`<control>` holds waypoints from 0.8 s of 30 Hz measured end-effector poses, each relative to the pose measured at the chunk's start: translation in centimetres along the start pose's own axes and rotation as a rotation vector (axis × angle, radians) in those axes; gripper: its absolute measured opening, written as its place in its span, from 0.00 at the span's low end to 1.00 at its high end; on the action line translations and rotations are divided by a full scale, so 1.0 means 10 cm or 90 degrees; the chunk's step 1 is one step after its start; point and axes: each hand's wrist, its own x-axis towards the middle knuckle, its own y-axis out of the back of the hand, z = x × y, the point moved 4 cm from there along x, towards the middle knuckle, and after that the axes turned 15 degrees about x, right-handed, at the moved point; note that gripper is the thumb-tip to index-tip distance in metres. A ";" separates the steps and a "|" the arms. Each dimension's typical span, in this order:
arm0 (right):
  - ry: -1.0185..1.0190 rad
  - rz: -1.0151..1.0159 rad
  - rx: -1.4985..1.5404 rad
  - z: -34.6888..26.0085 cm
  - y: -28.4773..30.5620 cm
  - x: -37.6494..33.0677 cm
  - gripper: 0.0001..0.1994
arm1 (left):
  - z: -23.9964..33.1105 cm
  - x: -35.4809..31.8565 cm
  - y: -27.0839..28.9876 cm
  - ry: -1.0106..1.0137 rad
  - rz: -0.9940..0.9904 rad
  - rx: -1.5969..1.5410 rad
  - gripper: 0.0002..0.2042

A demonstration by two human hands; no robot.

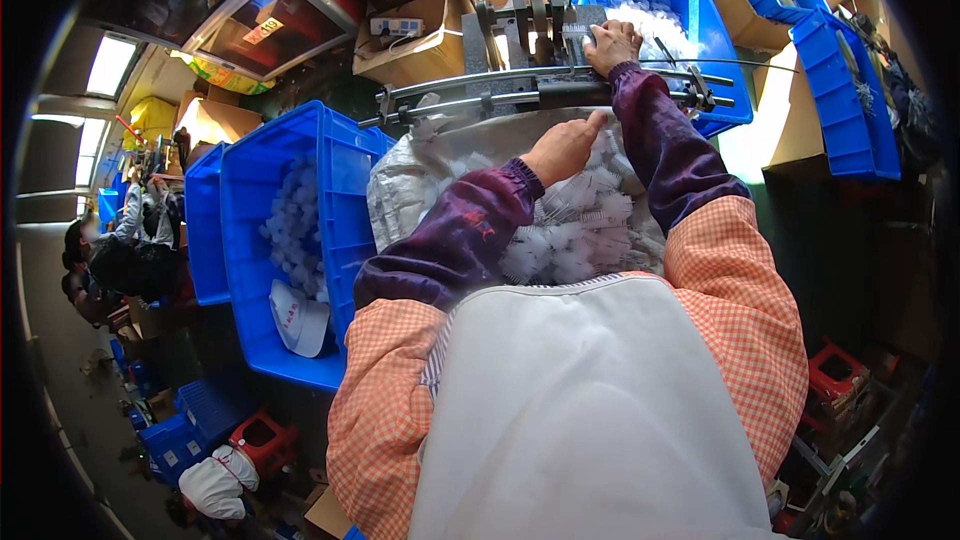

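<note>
The right hand (612,43) presses flat on the grey metal machine (540,35); its moving parts could nip fingers. The left hand (563,148), loosely curled beside it, holds nothing visible.

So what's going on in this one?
A person in a white apron stands over a white sack full of small white plastic parts. The left hand is down among the parts, fingers curled as if picking some up. The right hand rests on a small metal machine beyond the sack. Blue bins with more white parts sit to the left and behind the machine. Other people work at far left.
</note>
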 end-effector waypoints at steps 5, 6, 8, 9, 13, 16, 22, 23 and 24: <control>-0.045 0.012 0.012 -0.02 -0.10 0.00 0.19 | 0.06 -0.23 0.27 0.025 0.013 -0.062 0.32; -0.057 0.008 0.007 0.01 -0.09 0.01 0.19 | 0.06 -0.26 0.29 0.025 0.018 -0.066 0.33; -0.049 -0.024 0.008 -0.01 -0.09 0.02 0.18 | 0.07 -0.32 0.31 0.018 0.030 -0.079 0.32; -0.045 -0.039 0.008 -0.03 -0.08 0.02 0.18 | 0.07 -0.33 0.31 0.014 0.035 -0.086 0.32; -0.002 -0.005 -0.018 -0.09 -0.17 0.01 0.17 | 0.06 -0.31 0.25 0.014 0.052 -0.080 0.26; 0.021 -0.027 -0.038 -0.30 -0.20 0.00 0.16 | 0.05 -0.31 0.23 0.029 0.071 -0.099 0.21; 0.047 0.002 -0.011 -0.54 -0.30 -0.01 0.13 | 0.05 -0.31 0.33 0.077 0.105 -0.107 0.15; 0.052 0.004 -0.012 -0.52 -0.30 -0.01 0.13 | 0.07 -0.32 0.40 0.074 0.133 -0.112 0.14; 0.057 0.005 -0.012 -0.50 -0.30 -0.01 0.13 | 0.07 -0.32 0.45 0.070 0.161 -0.117 0.13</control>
